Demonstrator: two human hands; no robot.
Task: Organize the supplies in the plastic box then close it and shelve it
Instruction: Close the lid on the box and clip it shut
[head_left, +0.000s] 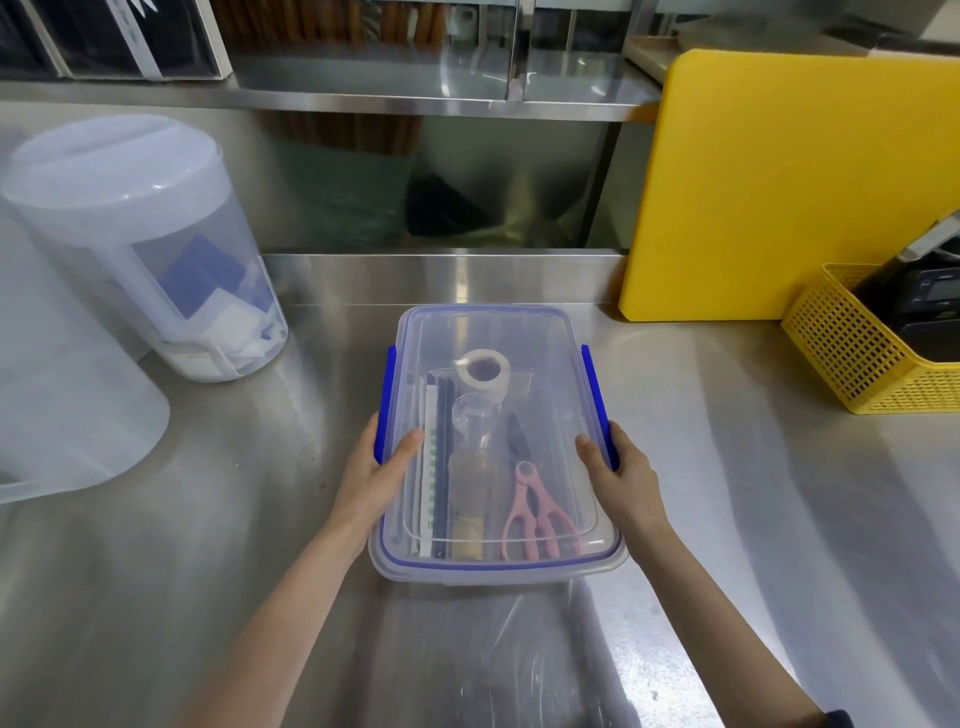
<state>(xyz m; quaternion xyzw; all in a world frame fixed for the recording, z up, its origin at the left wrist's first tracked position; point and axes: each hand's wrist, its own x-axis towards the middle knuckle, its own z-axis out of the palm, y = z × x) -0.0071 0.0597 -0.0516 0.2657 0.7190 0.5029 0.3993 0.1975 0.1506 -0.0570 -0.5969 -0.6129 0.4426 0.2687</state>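
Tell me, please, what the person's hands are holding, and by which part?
Both hands grip the plastic box by its blue side latches: left hand at the left latch, right hand at the right, thumbs on the lid.

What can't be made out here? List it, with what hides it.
Head view:
- Fingers of the left hand and right hand: hidden behind the plastic box sides and its blue latches.
- Green print on the packet: too small.
- Yellow basket contents: cut off by the right edge.

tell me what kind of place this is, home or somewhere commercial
Most likely a commercial kitchen or a café prep area. The stainless steel counter runs under a steel shelf, a large yellow cutting board leans at the back, and a big lidded plastic pitcher stands to the left.
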